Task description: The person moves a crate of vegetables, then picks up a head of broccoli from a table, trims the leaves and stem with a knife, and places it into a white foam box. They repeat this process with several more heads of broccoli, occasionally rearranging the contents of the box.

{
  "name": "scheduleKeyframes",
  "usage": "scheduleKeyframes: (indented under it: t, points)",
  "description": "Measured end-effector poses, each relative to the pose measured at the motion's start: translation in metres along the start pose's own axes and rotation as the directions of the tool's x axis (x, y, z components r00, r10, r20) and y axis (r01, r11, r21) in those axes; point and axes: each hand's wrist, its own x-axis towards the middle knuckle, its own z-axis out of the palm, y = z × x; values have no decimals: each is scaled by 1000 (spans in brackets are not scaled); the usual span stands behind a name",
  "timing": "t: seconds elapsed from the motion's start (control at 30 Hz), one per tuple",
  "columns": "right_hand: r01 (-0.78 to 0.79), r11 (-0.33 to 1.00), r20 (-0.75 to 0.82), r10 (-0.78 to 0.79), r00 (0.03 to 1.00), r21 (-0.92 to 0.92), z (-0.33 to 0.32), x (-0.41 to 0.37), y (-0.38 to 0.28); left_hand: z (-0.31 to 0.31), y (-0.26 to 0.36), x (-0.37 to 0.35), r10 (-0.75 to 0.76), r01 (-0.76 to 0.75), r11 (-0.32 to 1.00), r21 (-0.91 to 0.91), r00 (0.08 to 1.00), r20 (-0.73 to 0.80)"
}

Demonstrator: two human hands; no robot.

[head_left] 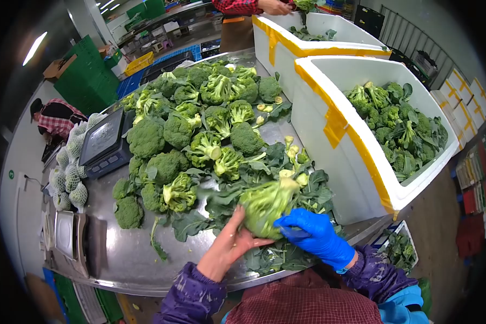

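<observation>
My bare left hand [228,247] grips a broccoli head [267,202] from below, stem end up, over the near edge of a steel table [119,254]. My right hand [313,233], in a blue glove, is closed against the same head on its right side; a dark blade-like thing at its fingers is too blurred to name. Cut leaves [278,258] lie under both hands. A big pile of trimmed broccoli heads [194,119] covers the table beyond.
A white foam box [362,178] partly filled with broccoli stands right of the table, with a second box [278,40] behind it. A scale [101,141] and netted produce [70,181] sit at left. Other people work at top and far left.
</observation>
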Motion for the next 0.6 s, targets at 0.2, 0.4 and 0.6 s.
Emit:
scheduleKeyframes:
  t: [0.2,0.4,0.6]
  points:
    - [-139,988,74,134,988,69,-5,-1,-6,-31,-23,14,-35,28,999,-38,977,-213]
    - [-147,921,40,173,984,-359,-25,-4,14,-23,-19,1,71,-27,990,140,944,-323]
    - [-87,765,198,272,942,-638,-13,9,9,-7,-24,-11,150,-51,951,304,938,-313]
